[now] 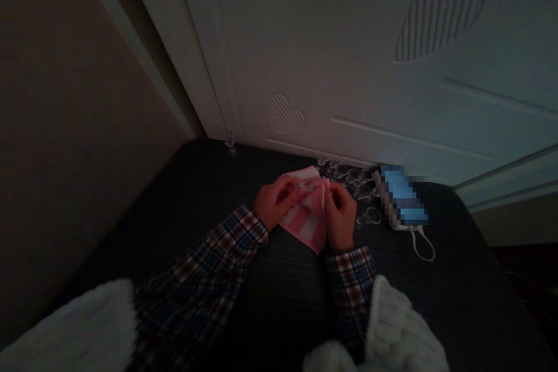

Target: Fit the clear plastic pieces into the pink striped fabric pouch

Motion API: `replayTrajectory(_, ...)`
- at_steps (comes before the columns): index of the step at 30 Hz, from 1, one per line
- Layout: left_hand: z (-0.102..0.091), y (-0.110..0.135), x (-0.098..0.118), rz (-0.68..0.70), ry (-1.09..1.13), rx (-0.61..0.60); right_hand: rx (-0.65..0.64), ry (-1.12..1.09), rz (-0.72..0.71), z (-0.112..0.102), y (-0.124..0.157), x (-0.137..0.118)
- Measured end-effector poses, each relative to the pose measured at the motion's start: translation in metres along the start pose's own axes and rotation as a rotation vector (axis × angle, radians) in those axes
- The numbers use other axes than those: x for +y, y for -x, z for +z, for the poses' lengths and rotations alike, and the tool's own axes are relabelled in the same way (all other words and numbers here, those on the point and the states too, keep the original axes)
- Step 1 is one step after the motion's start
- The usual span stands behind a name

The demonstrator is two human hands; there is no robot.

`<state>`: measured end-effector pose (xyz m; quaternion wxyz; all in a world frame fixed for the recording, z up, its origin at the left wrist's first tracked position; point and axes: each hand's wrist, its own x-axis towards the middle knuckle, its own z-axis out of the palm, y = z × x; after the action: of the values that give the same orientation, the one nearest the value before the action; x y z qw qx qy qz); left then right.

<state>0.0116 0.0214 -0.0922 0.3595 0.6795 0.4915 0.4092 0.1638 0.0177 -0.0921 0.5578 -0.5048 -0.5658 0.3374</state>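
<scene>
Grip: left hand [274, 202] and right hand [340, 215] both pinch the pink-white striped paper pouch [307, 228] at its top edge. Looks mid-handling; next needs fingertip finesse.

No legible text, label or number on the pink striped packet [306, 222], door [349, 40] or table [196, 186].

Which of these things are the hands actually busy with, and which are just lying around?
Being worked on: pink striped sheet, pinched by left hand and right hand.
Just lying about: clear plastic pieces, blurred blue device, white cable, lone clear piece farther left.
</scene>
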Motion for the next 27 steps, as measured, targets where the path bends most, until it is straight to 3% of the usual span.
replayTrajectory(9, 0.0027, -0.0013, -0.0052, 0.042, -0.093, 0.025, 0.044, 0.332, -0.135, -0.0008, 0.0046, -0.0075)
replayTrajectory(16, 0.0008, -0.0015, -0.0012, 0.047, -0.157, -0.045, 0.028, 0.467, -0.202, 0.0012, 0.0068, -0.0062)
replayTrajectory(21, 0.0011, -0.0003, 0.0035, 0.06, -0.158, -0.027, -0.017, 0.491, -0.202, 0.001, 0.0082, -0.0065)
replayTrajectory(27, -0.0011, 0.0009, 0.0035, 0.068, -0.141, 0.043, -0.116, 0.335, -0.213, -0.0011, 0.0075, -0.0066)
